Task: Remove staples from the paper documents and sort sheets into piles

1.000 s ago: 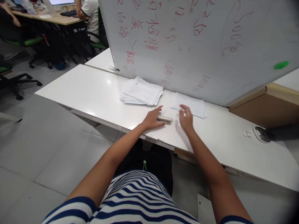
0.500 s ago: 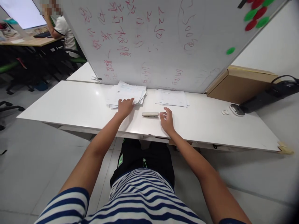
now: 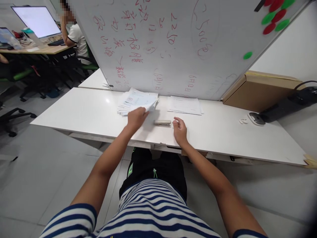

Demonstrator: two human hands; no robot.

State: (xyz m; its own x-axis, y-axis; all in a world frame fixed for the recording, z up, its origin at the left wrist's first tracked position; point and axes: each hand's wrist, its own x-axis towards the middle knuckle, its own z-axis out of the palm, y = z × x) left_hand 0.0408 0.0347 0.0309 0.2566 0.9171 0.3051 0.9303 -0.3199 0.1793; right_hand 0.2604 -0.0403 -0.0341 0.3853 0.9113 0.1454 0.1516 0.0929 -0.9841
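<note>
My left hand point(image 3: 136, 118) is at the near edge of a loose stack of papers point(image 3: 123, 107). Its fingers are closed in a pinch on the sheet of paper point(image 3: 138, 100) at the top, which bears printing and a small stamp; the fingertips are partly hidden. My right hand point(image 3: 180, 131) rests near the table's front, fingers loosely bent and apart, holding nothing. Just left of it lies a beige stapler point(image 3: 162, 123), which it does not seem to grip. Behind the right hand is a second, neater stack of papers point(image 3: 185, 105).
The white table point(image 3: 223, 132) runs against an upright whiteboard point(image 3: 178, 43) with red writing and magnets. At right are a cardboard box point(image 3: 260, 91), a black device point(image 3: 287, 105) and a small white-rimmed object point(image 3: 256, 119). A person point(image 3: 76, 38) sits at a desk back left.
My left hand has closed and turned at the stack's near edge, and the top now shows a bluish printed sheet. My right hand stays beside the stapler. The view has shifted slightly.
</note>
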